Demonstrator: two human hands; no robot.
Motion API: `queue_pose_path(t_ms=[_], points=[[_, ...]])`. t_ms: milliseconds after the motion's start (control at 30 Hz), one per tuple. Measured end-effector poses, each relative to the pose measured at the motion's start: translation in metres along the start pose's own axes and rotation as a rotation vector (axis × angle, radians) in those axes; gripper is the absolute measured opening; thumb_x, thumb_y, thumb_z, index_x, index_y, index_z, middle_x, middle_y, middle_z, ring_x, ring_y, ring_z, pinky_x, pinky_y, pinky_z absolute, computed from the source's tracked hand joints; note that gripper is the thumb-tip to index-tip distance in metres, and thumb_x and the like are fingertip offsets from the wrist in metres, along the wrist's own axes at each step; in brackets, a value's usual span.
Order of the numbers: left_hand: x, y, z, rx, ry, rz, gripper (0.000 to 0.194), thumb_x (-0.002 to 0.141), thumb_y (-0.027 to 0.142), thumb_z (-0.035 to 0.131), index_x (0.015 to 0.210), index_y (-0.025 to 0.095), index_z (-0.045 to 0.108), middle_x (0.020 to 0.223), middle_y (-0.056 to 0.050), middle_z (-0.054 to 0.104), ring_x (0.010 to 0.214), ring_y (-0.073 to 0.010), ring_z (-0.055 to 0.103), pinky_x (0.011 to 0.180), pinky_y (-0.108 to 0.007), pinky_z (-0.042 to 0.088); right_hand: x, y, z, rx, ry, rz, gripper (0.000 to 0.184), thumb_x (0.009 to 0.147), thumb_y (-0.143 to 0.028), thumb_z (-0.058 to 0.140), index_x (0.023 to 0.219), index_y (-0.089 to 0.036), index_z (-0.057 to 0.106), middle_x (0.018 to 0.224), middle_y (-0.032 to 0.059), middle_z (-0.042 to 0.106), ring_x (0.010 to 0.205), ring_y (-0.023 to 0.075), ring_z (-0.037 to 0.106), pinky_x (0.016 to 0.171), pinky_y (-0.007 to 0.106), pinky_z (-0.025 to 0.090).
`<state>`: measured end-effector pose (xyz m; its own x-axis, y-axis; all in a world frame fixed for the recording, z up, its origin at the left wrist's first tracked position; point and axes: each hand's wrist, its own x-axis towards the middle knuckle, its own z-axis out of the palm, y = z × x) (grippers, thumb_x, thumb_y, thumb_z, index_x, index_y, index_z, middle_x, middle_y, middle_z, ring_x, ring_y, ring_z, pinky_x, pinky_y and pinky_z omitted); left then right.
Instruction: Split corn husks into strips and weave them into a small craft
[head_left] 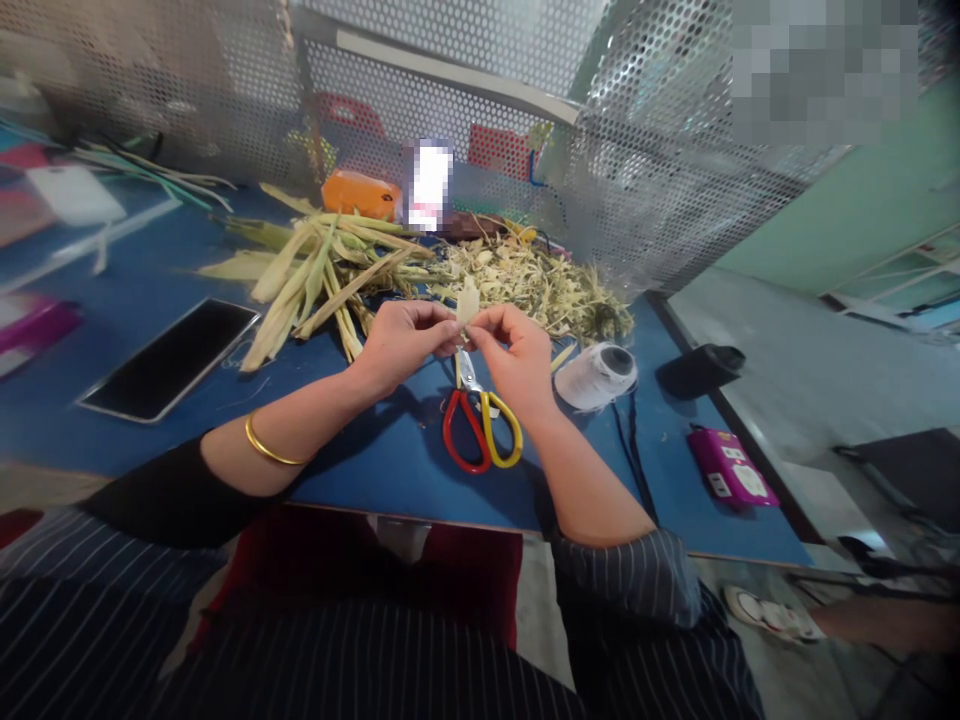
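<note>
Between my two hands is a small pale piece of corn husk [469, 301], pinched from both sides above the table. My left hand [409, 342] closes thumb and fingers on its lower left. My right hand [517, 352] pinches the same piece from the right, fingertips nearly touching the left ones. Just below lie scissors [471, 405] with one red and one yellow handle, their blades partly under my hands. Long dried corn husks [300, 270] are heaped behind my left hand. A pile of small curled husk pieces [536, 285] spreads behind my right hand.
A white thread cone [596, 376] lies right of my right hand, with a black cone [701, 371] and purple packet [731, 467] farther right. A phone [171, 360] rests at left. Behind stand an orange packet [361, 194], a lit screen [429, 185] and a perforated metal screen [450, 60].
</note>
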<state>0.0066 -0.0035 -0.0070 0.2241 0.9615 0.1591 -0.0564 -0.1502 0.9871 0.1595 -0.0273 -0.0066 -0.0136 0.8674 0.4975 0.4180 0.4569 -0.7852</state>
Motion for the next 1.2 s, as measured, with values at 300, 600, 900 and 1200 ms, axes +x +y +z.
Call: queue_pose_path(t_ms=[300, 600, 900, 1200], points=[[0.0016, -0.0065, -0.0019, 0.087, -0.032, 0.11, 0.018, 0.075, 0.029, 0.068, 0.074, 0.011, 0.068, 0.066, -0.003, 0.067, 0.063, -0.0128, 0.064, 0.064, -0.024, 0.054, -0.0005, -0.0015, 0.0007, 0.04, 0.018, 0.043, 0.005, 0.081, -0.017, 0.059, 0.077, -0.019, 0.058, 0.067, -0.003, 0.061, 0.061, 0.0107, 0.059, 0.061, 0.026, 0.047], [0.0008, -0.0029, -0.0003, -0.014, -0.009, 0.034, 0.016, 0.071, 0.027, 0.071, 0.069, 0.012, 0.065, 0.063, -0.002, 0.065, 0.058, -0.0111, 0.061, 0.062, -0.024, 0.053, 0.0018, 0.0036, -0.0003, 0.07, -0.003, -0.031, 0.003, 0.082, -0.018, 0.06, 0.083, -0.02, 0.062, 0.073, -0.0018, 0.063, 0.065, 0.0118, 0.06, 0.066, 0.028, 0.05], [-0.0015, 0.0001, -0.001, -0.158, -0.021, -0.063, 0.016, 0.072, 0.027, 0.071, 0.065, 0.013, 0.066, 0.063, -0.002, 0.066, 0.057, -0.0106, 0.061, 0.062, -0.024, 0.054, 0.001, 0.0051, -0.0002, -0.021, 0.006, -0.101, 0.005, 0.083, -0.018, 0.059, 0.083, -0.02, 0.063, 0.079, -0.0004, 0.064, 0.073, 0.0129, 0.06, 0.073, 0.029, 0.049], [-0.0013, -0.0036, 0.0025, -0.068, 0.112, 0.021, 0.013, 0.069, 0.025, 0.071, 0.07, 0.012, 0.07, 0.062, -0.002, 0.066, 0.058, -0.0119, 0.061, 0.062, -0.025, 0.053, -0.0005, 0.0053, 0.0009, -0.092, 0.028, -0.111, 0.007, 0.083, -0.018, 0.057, 0.078, -0.02, 0.06, 0.074, -0.0015, 0.064, 0.071, 0.0128, 0.058, 0.071, 0.027, 0.047]])
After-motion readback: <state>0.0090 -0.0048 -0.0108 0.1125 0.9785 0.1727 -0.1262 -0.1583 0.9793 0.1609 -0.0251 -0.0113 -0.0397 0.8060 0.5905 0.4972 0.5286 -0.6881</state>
